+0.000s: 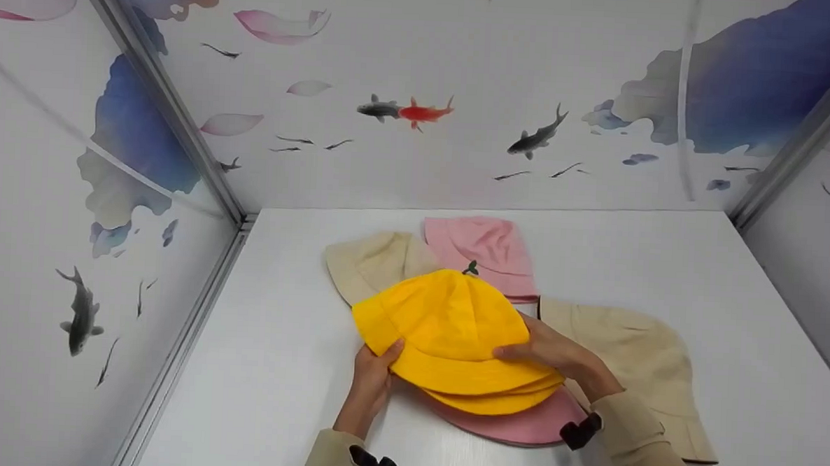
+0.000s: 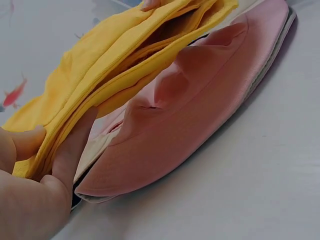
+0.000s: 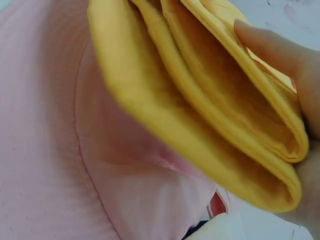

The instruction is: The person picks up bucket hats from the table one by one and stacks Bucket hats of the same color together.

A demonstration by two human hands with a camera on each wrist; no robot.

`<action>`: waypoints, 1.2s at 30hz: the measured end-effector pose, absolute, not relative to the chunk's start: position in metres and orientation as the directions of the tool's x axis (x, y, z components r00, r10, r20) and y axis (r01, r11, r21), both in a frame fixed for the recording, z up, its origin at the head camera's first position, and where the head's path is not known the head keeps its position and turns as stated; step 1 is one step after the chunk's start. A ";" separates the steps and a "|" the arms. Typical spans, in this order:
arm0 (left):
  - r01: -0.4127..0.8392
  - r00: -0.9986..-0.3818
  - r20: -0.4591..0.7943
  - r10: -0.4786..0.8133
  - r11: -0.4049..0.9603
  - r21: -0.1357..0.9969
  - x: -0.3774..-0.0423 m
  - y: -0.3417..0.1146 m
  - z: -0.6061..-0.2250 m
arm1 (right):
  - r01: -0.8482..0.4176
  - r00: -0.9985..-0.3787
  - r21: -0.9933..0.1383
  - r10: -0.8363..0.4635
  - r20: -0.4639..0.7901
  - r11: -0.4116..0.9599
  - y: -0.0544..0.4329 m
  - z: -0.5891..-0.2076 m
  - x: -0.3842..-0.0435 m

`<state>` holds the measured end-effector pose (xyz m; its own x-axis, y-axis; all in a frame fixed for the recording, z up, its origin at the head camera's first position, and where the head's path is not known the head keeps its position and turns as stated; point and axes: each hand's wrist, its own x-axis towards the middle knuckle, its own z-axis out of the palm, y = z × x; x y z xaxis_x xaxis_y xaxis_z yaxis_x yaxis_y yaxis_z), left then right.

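Two yellow bucket hats (image 1: pixel 446 318), one nested in the other, are held up in front with their layered brims facing me. A small green sprout (image 1: pixel 471 268) tops the upper one. My left hand (image 1: pixel 372 375) pinches the brims at the left side, thumb on top and fingers beneath. On the right side, my right hand (image 1: pixel 557 351) grips the hats, its thumb lying on the yellow cloth. Below them lies a pink bucket hat (image 2: pixel 170 145), partly hidden in the head view. The right wrist view shows the folded yellow brim edges (image 3: pixel 200 110) over the pink cloth.
On the white table (image 1: pixel 255 366), a beige hat (image 1: pixel 365 262) lies at the back left and another pink hat (image 1: pixel 484 253) at the back. A larger beige hat (image 1: pixel 634 354) lies to the right, beside my right forearm. Printed panels (image 1: pixel 464 67) wall the table in.
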<state>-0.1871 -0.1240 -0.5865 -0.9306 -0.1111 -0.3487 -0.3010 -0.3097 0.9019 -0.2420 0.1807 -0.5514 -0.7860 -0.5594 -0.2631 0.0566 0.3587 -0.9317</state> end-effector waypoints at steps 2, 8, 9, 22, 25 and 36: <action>-0.313 -0.928 -0.358 -0.102 -0.305 0.899 -0.187 -0.125 -0.587 | 0.055 -0.793 -0.935 -0.554 -0.254 0.351 0.180 -0.552 -0.242; -0.381 -0.903 -0.422 -0.081 -0.302 0.874 -0.186 -0.129 -0.588 | 0.012 -0.811 -0.932 -0.541 -0.222 0.363 0.180 -0.550 -0.241; -0.390 -0.899 -0.430 -0.083 -0.295 0.872 -0.186 -0.130 -0.588 | 0.004 -0.812 -0.932 -0.543 -0.214 0.361 0.180 -0.550 -0.241; -0.370 -0.915 -0.394 -0.090 -0.209 0.905 -0.188 -0.139 -0.591 | -0.194 -0.805 -0.937 -0.594 -0.017 0.290 0.196 -0.531 -0.240; -0.342 -0.926 -0.367 -0.092 -0.212 0.915 -0.188 -0.139 -0.591 | -0.210 -0.817 -0.936 -0.576 0.011 0.281 0.201 -0.521 -0.241; -0.227 -0.951 -0.201 -0.235 0.089 0.970 -0.189 -0.133 -0.598 | -0.229 -0.878 -0.942 -0.470 0.091 0.247 0.234 -0.497 -0.249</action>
